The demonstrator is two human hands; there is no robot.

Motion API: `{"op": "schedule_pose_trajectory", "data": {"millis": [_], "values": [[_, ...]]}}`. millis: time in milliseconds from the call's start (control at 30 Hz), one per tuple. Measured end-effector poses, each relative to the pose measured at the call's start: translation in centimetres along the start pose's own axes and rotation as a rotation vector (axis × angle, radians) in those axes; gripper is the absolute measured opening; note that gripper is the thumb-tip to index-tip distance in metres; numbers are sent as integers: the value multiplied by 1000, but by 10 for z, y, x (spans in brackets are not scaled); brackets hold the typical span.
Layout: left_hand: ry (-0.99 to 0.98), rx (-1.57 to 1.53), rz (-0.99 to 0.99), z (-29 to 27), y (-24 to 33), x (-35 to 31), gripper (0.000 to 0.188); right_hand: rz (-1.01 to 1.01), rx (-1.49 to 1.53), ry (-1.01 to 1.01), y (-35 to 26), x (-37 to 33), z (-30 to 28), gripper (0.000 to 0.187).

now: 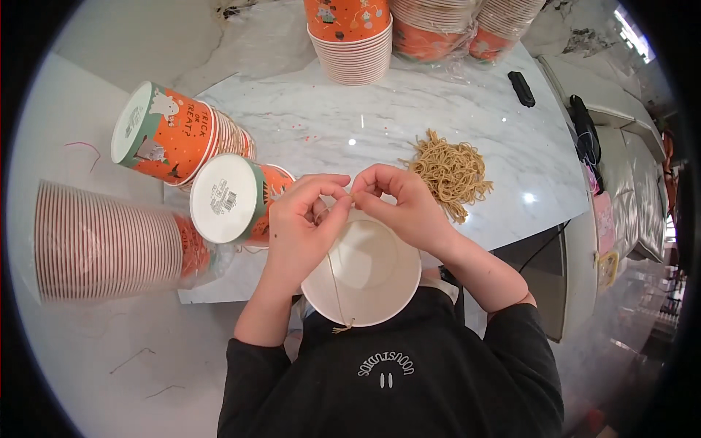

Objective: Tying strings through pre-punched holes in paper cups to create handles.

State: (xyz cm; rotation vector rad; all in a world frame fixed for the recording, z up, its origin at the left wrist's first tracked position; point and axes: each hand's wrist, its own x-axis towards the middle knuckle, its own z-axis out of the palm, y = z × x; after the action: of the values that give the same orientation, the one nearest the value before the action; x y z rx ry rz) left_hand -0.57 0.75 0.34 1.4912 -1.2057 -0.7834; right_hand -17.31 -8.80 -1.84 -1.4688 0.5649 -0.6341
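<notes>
A white paper bucket (383,281) sits against my body at the table's near edge, its open mouth facing up. A thin tan cord (334,281) runs across that mouth, with a frayed knot at the near rim. Above the bucket's far rim, my left hand (307,223) and my right hand (405,208) meet with fingertips pinched together on the cord's other end. Fingers partly hide that end and the rim there. Just beyond my right hand lies a loose pile of tan cords (454,175).
Left on the table lie two orange printed buckets or bucket stacks, one farther (179,135) and one nearer (226,198). A plastic-wrapped stack (109,241) is at far left. More stacked buckets (354,55) stand at the back. A small black object (521,89) lies back right.
</notes>
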Motion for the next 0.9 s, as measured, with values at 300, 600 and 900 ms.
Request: {"op": "schedule_pose_trajectory", "data": {"millis": [300,600,900], "values": [[60,-69,23,-10,-2,2,8,-108,-163,60,-8,0,-2,12],[9,-65,6,-16,-1,1,8,-124,-270,54,-11,1,-4,14],[11,-238,118,-4,31,-15,23,-440,-627,7,-17,-8,2,13]]}}
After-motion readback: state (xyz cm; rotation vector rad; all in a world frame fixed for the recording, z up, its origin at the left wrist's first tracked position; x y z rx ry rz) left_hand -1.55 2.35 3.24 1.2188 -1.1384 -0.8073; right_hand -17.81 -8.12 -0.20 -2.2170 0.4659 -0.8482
